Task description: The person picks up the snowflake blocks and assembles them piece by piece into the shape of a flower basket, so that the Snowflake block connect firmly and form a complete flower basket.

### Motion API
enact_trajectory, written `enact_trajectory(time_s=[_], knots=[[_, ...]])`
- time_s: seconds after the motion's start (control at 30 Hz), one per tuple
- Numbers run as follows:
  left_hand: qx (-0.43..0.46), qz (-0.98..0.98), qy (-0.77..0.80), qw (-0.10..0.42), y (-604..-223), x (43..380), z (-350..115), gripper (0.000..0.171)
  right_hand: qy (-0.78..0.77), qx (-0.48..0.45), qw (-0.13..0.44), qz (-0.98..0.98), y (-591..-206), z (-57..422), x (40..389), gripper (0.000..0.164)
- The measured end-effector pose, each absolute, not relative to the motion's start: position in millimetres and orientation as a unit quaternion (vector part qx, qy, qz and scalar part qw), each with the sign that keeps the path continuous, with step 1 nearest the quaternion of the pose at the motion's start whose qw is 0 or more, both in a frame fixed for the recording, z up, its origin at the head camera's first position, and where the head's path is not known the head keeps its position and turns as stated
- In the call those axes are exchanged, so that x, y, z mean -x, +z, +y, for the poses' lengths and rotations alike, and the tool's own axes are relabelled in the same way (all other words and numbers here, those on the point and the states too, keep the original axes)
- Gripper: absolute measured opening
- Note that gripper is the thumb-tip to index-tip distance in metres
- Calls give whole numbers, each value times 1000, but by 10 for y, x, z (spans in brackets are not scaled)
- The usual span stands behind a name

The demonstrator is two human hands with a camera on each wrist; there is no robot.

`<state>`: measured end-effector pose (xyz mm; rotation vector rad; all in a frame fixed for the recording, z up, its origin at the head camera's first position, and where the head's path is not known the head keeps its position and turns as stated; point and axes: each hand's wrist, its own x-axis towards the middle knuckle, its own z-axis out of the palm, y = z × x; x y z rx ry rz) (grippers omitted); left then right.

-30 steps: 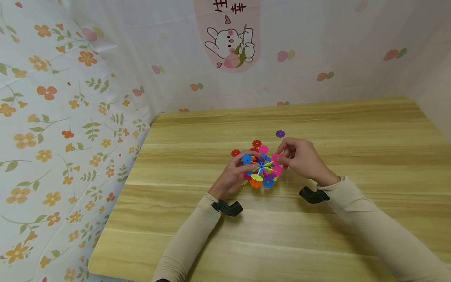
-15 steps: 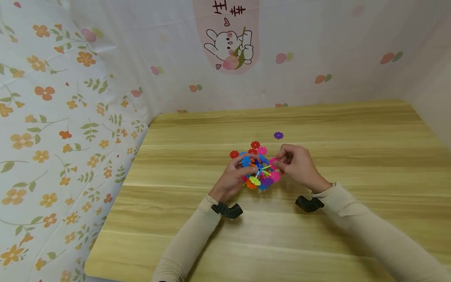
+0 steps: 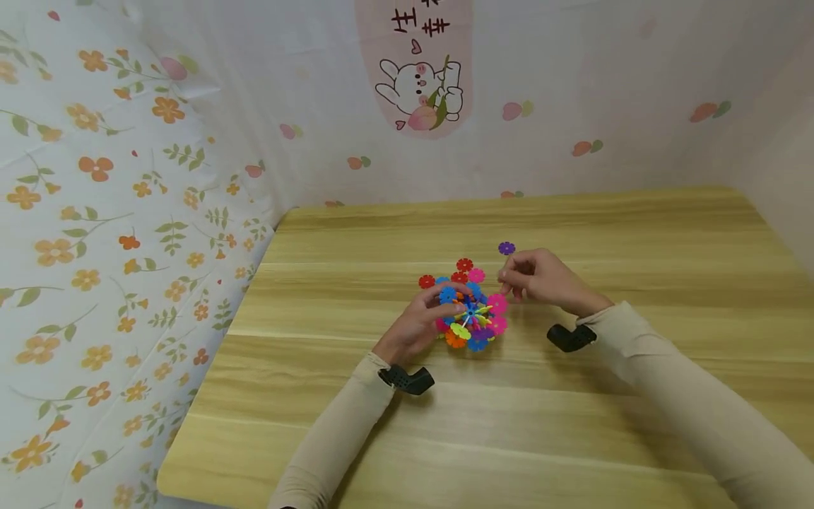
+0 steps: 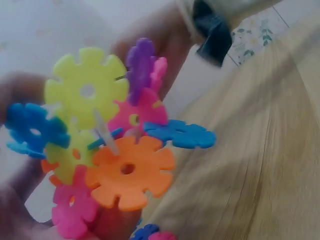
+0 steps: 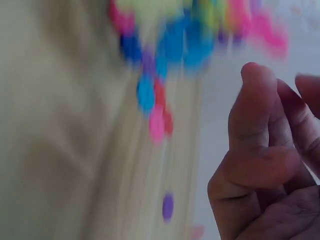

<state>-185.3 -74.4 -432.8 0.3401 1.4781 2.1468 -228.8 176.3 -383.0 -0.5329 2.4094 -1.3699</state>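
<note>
My left hand (image 3: 420,318) grips a many-coloured cluster of notched plastic flower discs (image 3: 470,313), fingers over its far side and thumb near its middle. In the left wrist view, a lime disc (image 4: 75,107) and an orange disc (image 4: 147,167) stand out from it, slotted among pink, purple and blue ones. Just right of the cluster, my right hand (image 3: 550,279) hovers apart from the pink discs (image 3: 497,305). The right wrist view shows that right hand (image 5: 265,165) with loosely bent fingers and nothing between them; the cluster there is blurred.
Behind the cluster, loose red discs (image 3: 465,264) and a pink disc (image 3: 476,275) lie on the wooden table (image 3: 356,396). A single purple disc (image 3: 506,248) lies farther back, close to my right fingers. Patterned cloth (image 3: 305,85) hangs beyond the table's far and left edges.
My right fingers have come off the pink disc on the cluster's right side and moved slightly away, up and to the right. The left hand keeps its hold on the cluster.
</note>
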Motion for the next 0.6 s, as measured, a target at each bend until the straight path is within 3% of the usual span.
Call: enact_trajectory(time_s=[0.3,0.6], knots=[[-158,510,790,301,-4349,1843,-801,22,-160,243,43,956,-4192,1782,2922,32],[-156,482,795,335,-4297,1863,-799,26,-139,228,-6,964,-4222,1795,2924,10]])
